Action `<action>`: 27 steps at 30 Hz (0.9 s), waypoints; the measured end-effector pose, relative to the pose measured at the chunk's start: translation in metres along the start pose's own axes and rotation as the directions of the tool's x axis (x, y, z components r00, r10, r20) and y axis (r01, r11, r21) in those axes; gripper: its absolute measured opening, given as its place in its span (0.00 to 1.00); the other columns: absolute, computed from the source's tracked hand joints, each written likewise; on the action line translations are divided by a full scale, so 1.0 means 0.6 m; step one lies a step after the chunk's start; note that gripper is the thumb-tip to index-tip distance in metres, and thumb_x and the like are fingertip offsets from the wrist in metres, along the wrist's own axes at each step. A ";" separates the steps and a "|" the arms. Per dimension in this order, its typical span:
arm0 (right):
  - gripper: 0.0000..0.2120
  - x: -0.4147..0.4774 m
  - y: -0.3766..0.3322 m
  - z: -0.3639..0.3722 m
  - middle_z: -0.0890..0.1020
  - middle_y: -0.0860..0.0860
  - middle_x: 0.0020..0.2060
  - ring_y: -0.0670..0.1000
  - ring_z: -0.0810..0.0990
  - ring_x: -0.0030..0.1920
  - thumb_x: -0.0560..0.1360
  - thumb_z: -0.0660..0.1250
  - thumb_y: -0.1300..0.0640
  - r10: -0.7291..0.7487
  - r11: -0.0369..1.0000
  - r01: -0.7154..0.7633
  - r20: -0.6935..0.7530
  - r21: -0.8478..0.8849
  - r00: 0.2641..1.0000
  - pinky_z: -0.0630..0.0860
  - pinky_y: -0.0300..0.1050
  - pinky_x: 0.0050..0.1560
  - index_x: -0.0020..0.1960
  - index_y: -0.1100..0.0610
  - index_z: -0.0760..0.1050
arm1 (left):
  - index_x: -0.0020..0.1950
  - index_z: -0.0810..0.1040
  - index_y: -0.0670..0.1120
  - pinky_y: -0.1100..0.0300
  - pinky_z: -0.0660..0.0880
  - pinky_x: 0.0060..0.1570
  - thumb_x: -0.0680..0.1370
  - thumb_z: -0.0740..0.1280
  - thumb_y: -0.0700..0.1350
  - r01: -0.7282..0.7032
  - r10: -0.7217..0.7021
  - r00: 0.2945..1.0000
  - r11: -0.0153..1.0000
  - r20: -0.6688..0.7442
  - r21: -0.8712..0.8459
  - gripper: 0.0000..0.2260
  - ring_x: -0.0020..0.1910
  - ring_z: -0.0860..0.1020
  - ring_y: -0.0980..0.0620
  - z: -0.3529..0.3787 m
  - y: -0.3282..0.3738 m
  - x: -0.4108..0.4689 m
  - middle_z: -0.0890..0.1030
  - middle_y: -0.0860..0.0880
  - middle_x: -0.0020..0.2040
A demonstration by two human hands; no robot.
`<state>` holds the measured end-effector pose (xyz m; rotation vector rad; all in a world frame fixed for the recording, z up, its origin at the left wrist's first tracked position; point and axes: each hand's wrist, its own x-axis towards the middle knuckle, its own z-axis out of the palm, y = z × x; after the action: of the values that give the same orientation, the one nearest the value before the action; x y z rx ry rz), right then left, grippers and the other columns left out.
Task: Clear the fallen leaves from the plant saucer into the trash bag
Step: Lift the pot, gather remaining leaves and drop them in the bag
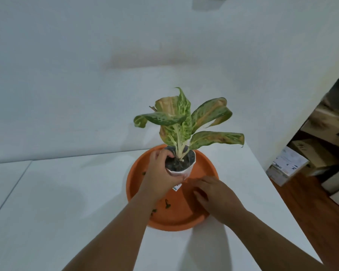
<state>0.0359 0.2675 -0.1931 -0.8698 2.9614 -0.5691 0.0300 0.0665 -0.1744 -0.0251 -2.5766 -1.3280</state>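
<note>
On the white table (67, 192), seen from the head camera, an orange plant saucer (182, 223) sits near the right edge, with a small pot (187, 170) in a white wrapping standing in its far half. The plant (182, 122) has broad speckled leaves, several browning at the tips.

The left hand (160, 173) grips the pot at its near rim, with the fingers curled round the wrapping and the thumb over the soil edge. The right hand (215, 194) lies low inside the saucer just right of the pot, its fingers reaching left across the floor. They are blurred, so I cannot tell whether they have pinched anything.

The fallen leaves (166, 204) are small dark green scraps. A few lie on the near-left floor of the saucer beside the left forearm, and one more (144, 173) lies near the left wall. No trash bag is in view. Cardboard boxes (290, 165) stand on the floor to the right.

The scraps look light, thin and limp, probably brittle where dry, and likely to cling flat to the smooth floor. A fingertip pinch at a curled edge or stem should lift them, or they could be swept together against the wall first. The pot looks top-heavy and its wrapping soft, so it is best held low and firmly.
</note>
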 end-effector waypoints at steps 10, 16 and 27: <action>0.18 0.103 -0.014 0.019 0.74 0.50 0.66 0.51 0.72 0.64 0.81 0.53 0.53 0.027 0.997 -0.032 0.075 0.065 0.997 0.69 0.46 0.65 0.68 0.51 0.70 | 0.54 0.71 0.55 0.65 0.75 0.51 0.62 0.81 0.51 0.072 -0.072 0.993 0.997 -0.094 -0.006 0.26 0.55 0.75 0.62 -0.103 0.000 0.028 0.72 0.52 0.57; 0.21 0.171 -0.038 0.042 0.64 0.49 0.74 0.52 0.62 0.74 0.82 0.51 0.49 -0.048 0.998 0.041 0.131 0.056 0.990 0.63 0.48 0.71 0.74 0.51 0.62 | 0.53 0.71 0.55 0.51 0.78 0.55 0.62 0.81 0.54 0.112 -0.107 0.984 0.993 -0.143 0.030 0.26 0.56 0.76 0.53 -0.151 -0.021 0.032 0.75 0.50 0.57; 0.18 0.164 -0.048 0.035 0.72 0.49 0.63 0.52 0.71 0.64 0.79 0.55 0.46 -0.287 0.958 0.284 0.239 0.046 0.928 0.72 0.46 0.60 0.64 0.51 0.72 | 0.51 0.71 0.55 0.47 0.78 0.56 0.60 0.82 0.55 0.157 -0.153 0.969 0.988 -0.196 0.005 0.27 0.55 0.78 0.51 -0.195 -0.035 0.025 0.78 0.48 0.55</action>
<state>-0.0302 0.1862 -0.1930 -1.2812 2.6279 -0.4442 0.0370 -0.0415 -0.1229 0.3019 -2.4671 -1.2843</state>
